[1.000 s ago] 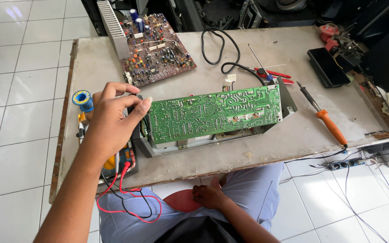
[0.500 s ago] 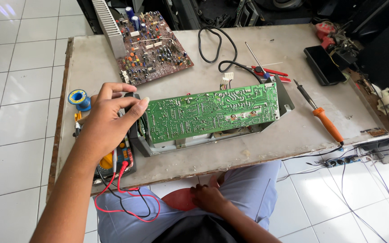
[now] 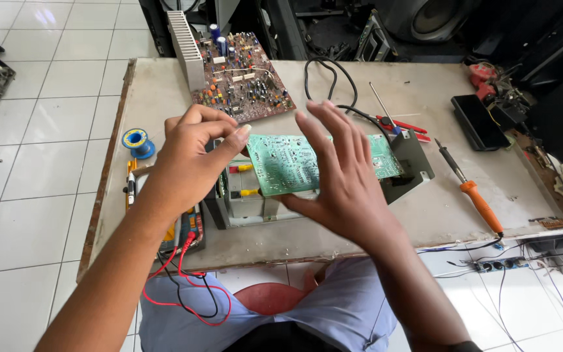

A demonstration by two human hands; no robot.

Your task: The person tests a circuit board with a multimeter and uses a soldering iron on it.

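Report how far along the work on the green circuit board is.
Done: the green circuit board is tilted up out of its dark chassis, showing the parts beneath. In hand: the left hand pinches the board's left edge, while the right hand hovers open in front of it. Left: the soldering iron lies untouched on the table, and the multimeter leads dangle unused.

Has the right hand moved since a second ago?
Yes. The right hand has come up from the lap to the green circuit board on the table.
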